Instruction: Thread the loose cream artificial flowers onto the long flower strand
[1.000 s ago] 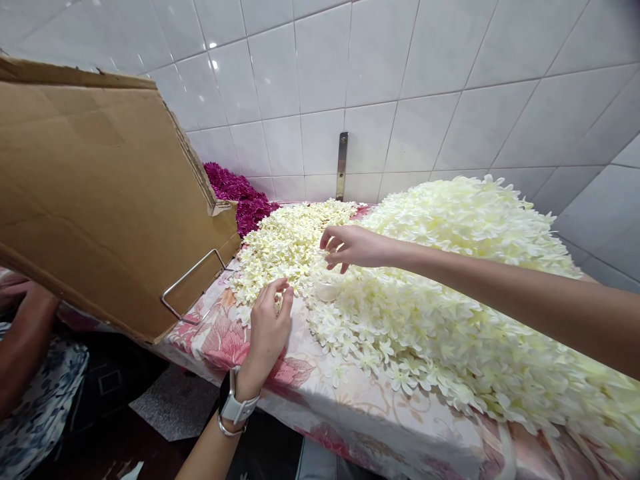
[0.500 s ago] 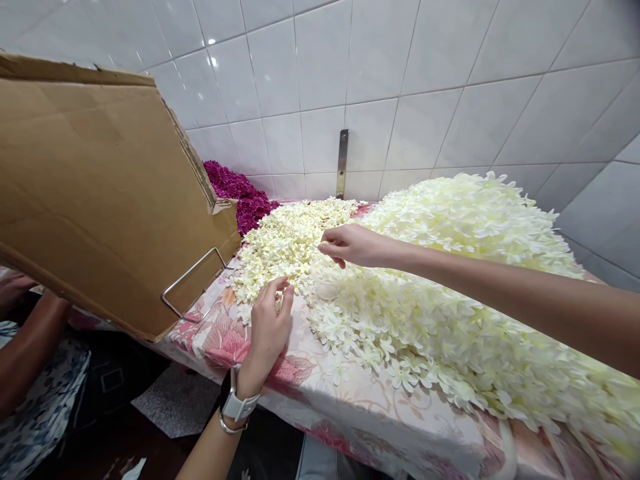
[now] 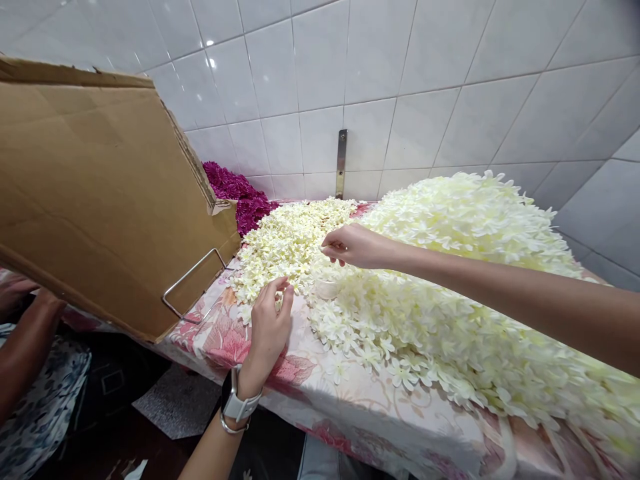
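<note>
My right hand (image 3: 353, 247) is closed in a pinch above the border of two flower heaps; whatever its fingertips hold is too small to make out. Lower and to the left, my left hand (image 3: 271, 327) hovers at the table's front part with its thumb and fingertips brought together, and no object can be made out between them. Small cream artificial flowers (image 3: 295, 230) spread out beyond it. Beneath my right arm lies a large heap of bigger white artificial flowers (image 3: 465, 207). A pale round thing (image 3: 326, 289), perhaps a spool, rests among the petals between my hands.
A big cardboard sheet or box side (image 3: 100, 193) leans at the left, with a bent metal wire frame (image 3: 193, 283) before it. Purple flowers (image 3: 240, 197) lie behind it. A floral cloth (image 3: 320, 393) covers the table. At far left shows another person's arm (image 3: 35, 347).
My right hand has shifted very slightly, its fingers a little more curled, and the pale round thing shows more clearly. My left hand stays in place.
</note>
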Demonstrator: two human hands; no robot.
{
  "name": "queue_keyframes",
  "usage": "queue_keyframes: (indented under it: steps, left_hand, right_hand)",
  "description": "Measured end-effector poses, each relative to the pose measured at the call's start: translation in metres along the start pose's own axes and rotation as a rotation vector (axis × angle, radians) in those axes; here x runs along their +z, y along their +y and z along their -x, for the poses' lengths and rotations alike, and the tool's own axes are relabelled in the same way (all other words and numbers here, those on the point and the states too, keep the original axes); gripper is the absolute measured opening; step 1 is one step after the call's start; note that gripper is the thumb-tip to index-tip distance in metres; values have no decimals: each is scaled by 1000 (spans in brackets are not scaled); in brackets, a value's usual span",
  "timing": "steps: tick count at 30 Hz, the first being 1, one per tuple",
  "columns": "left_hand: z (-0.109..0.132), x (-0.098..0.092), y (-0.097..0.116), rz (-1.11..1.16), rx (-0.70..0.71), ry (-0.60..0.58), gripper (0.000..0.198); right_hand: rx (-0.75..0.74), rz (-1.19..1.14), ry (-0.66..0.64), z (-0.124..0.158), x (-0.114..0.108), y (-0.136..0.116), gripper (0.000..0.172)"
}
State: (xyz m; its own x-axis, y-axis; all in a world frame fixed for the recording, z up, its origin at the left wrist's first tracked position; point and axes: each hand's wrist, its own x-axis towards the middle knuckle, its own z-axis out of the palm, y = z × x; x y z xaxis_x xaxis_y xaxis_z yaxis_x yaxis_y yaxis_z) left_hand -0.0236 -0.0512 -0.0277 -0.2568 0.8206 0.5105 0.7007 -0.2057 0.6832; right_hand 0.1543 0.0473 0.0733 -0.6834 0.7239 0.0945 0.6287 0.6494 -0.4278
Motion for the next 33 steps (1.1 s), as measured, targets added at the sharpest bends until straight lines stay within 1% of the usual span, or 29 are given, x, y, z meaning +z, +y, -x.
queue_keyframes:
  steps: [3,6,8,12,15,16,17,20,22,24,26,30,33]
  left_hand:
    - [0,0,0,-1,2,-3,26]
    - [0,0,1,-2,6,-5,26]
    - [0,-1,1,-3,9,-5,25]
    - [-1,-1,1,-1,11,1,26]
    - [-1,0,1,3,12,9,27]
    - [-1,0,1,5,12,13,27]
    - [-1,0,1,5,12,16,27]
    - [-3,-1,3,9,27,31,27]
    - [-5,-3,8,36,42,34,27]
    - [-6,-5,17,106,24,17,26]
    - [-8,-8,30,244,-55,-37,26]
    - [-7,-8,55,620,-282,-232,28]
    - [-1,-5,68,807,-365,-323,24]
  right_hand:
    - [-15,14,21,0,0,0,22]
    - [-20,41,62,-1,1,-2,30]
    - [-25,48,77,-1,2,-2,32]
    - [-19,33,85,-1,4,0,15]
    - [-3,-10,86,0,6,4,33]
    - [-2,-26,85,1,7,5,35]
    - [-3,-43,84,1,7,6,32]
    - [-12,-81,98,3,6,6,18]
    - [-19,-85,132,4,4,4,19]
    - [-34,-72,184,7,2,0,18]
    - [-76,-59,237,11,2,-5,15]
    - [-207,-47,298,28,8,-14,12]
    - [-344,-50,338,45,18,-17,12]
